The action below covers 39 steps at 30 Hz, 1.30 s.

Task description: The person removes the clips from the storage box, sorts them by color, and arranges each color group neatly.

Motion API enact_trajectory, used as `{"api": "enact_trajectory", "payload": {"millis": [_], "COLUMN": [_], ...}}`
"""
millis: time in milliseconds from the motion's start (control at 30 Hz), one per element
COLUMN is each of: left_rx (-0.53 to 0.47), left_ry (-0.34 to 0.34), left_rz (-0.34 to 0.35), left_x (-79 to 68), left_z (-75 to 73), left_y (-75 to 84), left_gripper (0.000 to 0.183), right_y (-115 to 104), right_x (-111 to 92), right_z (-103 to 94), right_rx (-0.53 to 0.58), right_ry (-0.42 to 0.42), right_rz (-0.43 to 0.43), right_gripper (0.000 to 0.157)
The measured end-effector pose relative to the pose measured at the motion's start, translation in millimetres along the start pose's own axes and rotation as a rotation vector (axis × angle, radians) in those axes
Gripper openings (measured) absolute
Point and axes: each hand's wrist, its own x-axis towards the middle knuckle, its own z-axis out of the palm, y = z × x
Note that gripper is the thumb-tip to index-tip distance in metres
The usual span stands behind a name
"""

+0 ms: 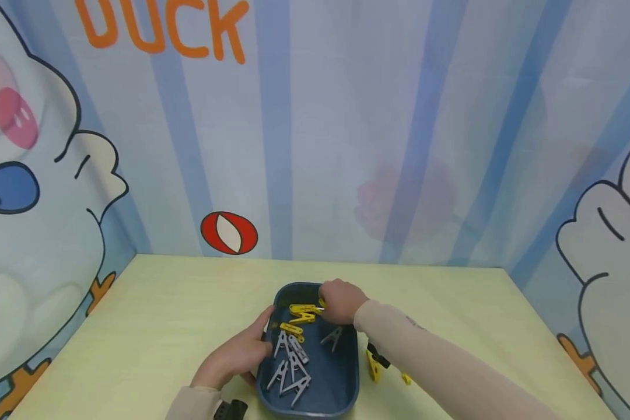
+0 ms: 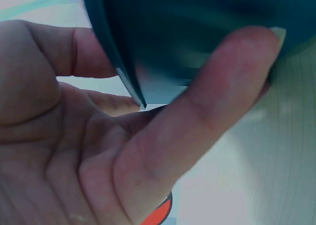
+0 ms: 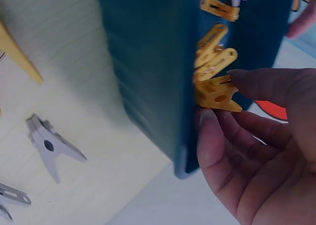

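Note:
A dark blue plastic bin (image 1: 336,379) stands on the table. My left hand (image 1: 238,353) grips its left side, thumb at the rim; in the left wrist view the fingers lie along its outer wall (image 2: 168,42). At the bin's far right corner, my right hand (image 1: 341,301) pinches a yellow clothespin (image 3: 217,93) between thumb and fingers, inside the wall. Several yellow clothespins (image 1: 301,310) lie at the far end of the bin. Several grey clothespins (image 1: 295,364) are heaped along its left side, and one grey clothespin (image 1: 333,337) lies apart on the right.
Right of the bin, a yellow clothespin (image 1: 373,366) lies on the pale yellow table (image 1: 189,303), partly under my right forearm. A grey clothespin (image 3: 53,143) is also outside the bin. A striped cloth backdrop (image 1: 325,146) rises behind the table.

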Motion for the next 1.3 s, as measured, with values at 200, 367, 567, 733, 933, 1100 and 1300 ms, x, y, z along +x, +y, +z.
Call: {"api": "enact_trajectory", "payload": {"millis": [200,367,567,733,933,1100,1300], "left_rx": [0.004,0.012,0.015,0.007,0.001,0.012,0.03], "left_ry": [0.004,0.007,0.007,0.003,-0.003,0.006,0.006], "left_rz": [-0.006,-0.02,-0.036,-0.041,-0.033,-0.045,-0.057], "left_x": [-0.5,0.3,0.8,0.8,0.8,1.1,2.7], "left_z": [0.7,1.6,2.2,2.5,4.2,4.3,3.5], "left_y": [3.5,1.8,0.4,1.2,3.5,3.8,4.0], "left_gripper": [0.081,0.079,0.079,0.079,0.08,0.08,0.079], "right_y": [0,3,15,30,46,56,71], "right_x": [-14,-25,-40,-55,-77,-99,-124], "right_z": [-15.7,-23.9,-30.4,-31.3,-28.1,-21.6,-9.5], "right_rx": [0.037,0.096,0.166,0.176,0.248,0.313,0.353], "right_ry": [0.042,0.064,0.092,0.13,0.148,0.15,0.151], "right_rz": [-0.03,0.006,0.081,0.145,0.195,0.274,0.383], "right_gripper": [0.017,0.012,0.018,0.029,0.03,0.037,0.04]}}
